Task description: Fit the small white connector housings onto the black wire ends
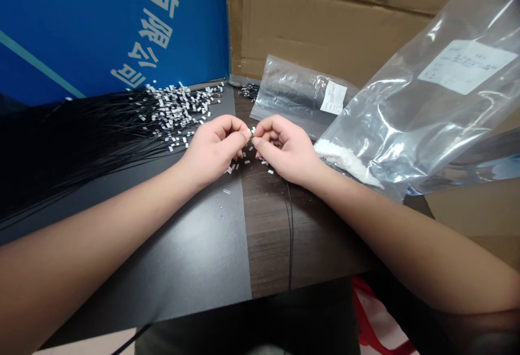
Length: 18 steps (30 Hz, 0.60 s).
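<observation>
My left hand (215,148) and my right hand (284,146) meet at the middle of the dark table (268,236), fingertips pinched together. Between them sits a tiny white piece (252,130) at the end of a thin black cable (290,225), which runs from my right hand down over the table's front edge. Both hands are closed in a pinch. A fan of black cables with white tags (174,108) lies just left of my left hand. Several loose white pieces (233,168) are scattered under the hands.
A blue printed box (101,24) stands at the back left and a brown cardboard box (325,24) behind. A small clear bag with a label (300,92) lies behind my right hand. A large clear bag holding white pieces (426,111) rests at right. A grey sheet (195,252) covers the left table.
</observation>
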Each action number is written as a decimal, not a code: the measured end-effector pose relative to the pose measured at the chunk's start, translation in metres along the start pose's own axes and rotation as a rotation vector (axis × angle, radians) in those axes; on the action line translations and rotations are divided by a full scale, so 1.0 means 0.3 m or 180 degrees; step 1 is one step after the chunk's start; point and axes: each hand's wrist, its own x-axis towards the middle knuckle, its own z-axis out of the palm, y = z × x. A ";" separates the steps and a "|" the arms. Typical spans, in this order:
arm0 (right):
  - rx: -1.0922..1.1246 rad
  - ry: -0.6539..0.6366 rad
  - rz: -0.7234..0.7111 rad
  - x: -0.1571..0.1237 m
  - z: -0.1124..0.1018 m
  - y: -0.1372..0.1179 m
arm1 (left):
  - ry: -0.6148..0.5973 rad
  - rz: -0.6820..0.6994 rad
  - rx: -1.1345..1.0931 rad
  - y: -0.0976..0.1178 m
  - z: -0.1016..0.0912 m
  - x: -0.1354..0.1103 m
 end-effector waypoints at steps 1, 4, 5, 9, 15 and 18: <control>0.0002 0.0003 -0.0005 0.000 0.000 0.000 | -0.0007 0.0021 -0.0008 -0.001 0.000 0.001; -0.0007 0.0009 -0.0002 -0.001 0.000 0.000 | -0.0021 0.0044 -0.0007 -0.002 -0.001 0.002; -0.0009 0.0007 0.0000 -0.001 0.000 0.001 | -0.0024 0.0039 0.0003 -0.002 -0.001 0.002; -0.0005 0.0013 -0.0014 0.000 0.001 0.005 | -0.0040 0.0041 0.0033 -0.001 -0.003 0.001; -0.0011 0.0012 -0.0023 -0.001 0.001 0.003 | -0.0053 0.0040 0.0057 -0.001 -0.003 0.002; -0.0008 0.0007 -0.0015 0.000 0.001 0.000 | -0.0058 0.0079 0.0065 -0.001 -0.002 0.002</control>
